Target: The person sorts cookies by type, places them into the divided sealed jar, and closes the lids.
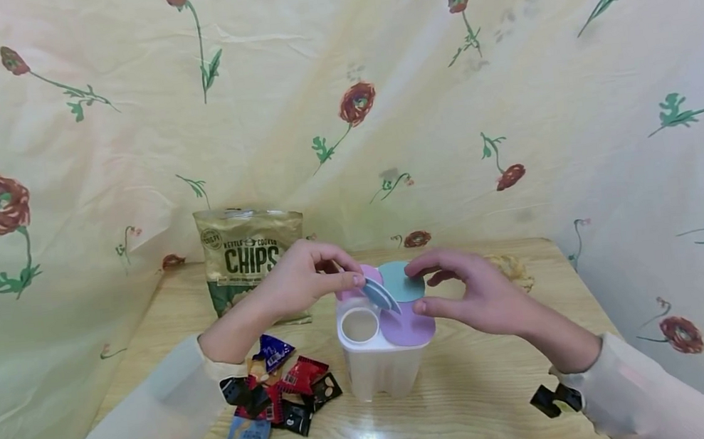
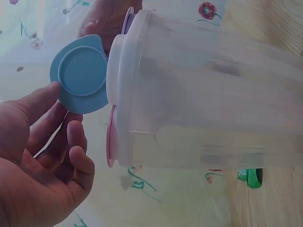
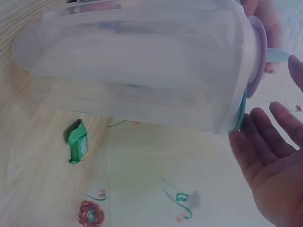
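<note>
A translucent storage container [image 1: 384, 373] stands upright on the table, its white top carrying pink, teal [image 1: 402, 282] and purple [image 1: 408, 324] lids. One round opening [image 1: 360, 325] at the front left is uncovered. My left hand [image 1: 313, 277] pinches a blue lid [image 2: 83, 73] between thumb and fingers; it is tilted up beside that opening, and I cannot tell whether it is still attached. My right hand [image 1: 472, 293] spreads over the other side, fingertips at the teal lid's edge and thumb near the purple lid. Nothing is gripped in it.
A bag of kettle chips [image 1: 253, 258] stands at the back left. Several small snack packets [image 1: 280, 391] lie in a pile left of the container. A crumpled yellowish bag [image 1: 513, 271] is at the back right. Behind the container lies a green packet [image 3: 79, 144].
</note>
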Tool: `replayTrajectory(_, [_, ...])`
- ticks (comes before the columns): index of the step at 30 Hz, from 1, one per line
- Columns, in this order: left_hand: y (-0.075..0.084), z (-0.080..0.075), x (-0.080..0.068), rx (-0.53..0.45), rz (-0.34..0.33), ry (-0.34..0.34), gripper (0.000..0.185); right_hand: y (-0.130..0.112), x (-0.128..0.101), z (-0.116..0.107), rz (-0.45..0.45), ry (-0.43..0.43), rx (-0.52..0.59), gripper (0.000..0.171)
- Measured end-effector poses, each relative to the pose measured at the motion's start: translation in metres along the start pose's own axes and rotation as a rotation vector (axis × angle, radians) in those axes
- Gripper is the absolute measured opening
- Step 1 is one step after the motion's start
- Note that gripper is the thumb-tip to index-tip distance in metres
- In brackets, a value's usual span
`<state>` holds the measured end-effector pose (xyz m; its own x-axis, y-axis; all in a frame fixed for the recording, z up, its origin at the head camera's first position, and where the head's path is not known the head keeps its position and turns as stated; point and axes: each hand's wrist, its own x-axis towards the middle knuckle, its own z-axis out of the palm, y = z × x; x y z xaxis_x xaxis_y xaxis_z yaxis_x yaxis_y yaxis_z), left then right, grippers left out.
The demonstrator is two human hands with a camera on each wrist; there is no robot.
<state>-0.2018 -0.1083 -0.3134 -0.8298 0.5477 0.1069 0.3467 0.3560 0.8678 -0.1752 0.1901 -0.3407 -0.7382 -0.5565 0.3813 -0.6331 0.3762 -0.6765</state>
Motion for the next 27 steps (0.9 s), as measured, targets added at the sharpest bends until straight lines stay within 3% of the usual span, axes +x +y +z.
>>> replayTrajectory(8, [0.000,0.001,0.000,0.007,-0.019,0.004,0.009,-0.010,0.005,0.002,0.015,-0.014,-0.082,0.034])
replayTrajectory(17, [0.000,0.001,0.000,0.004,0.006,-0.001,0.009,-0.014,0.008,0.007,-0.013,-0.030,-0.060,0.025])
replayTrajectory(27, [0.001,0.000,-0.004,0.008,-0.013,0.000,0.012,-0.018,0.006,0.012,0.007,-0.035,-0.018,0.014])
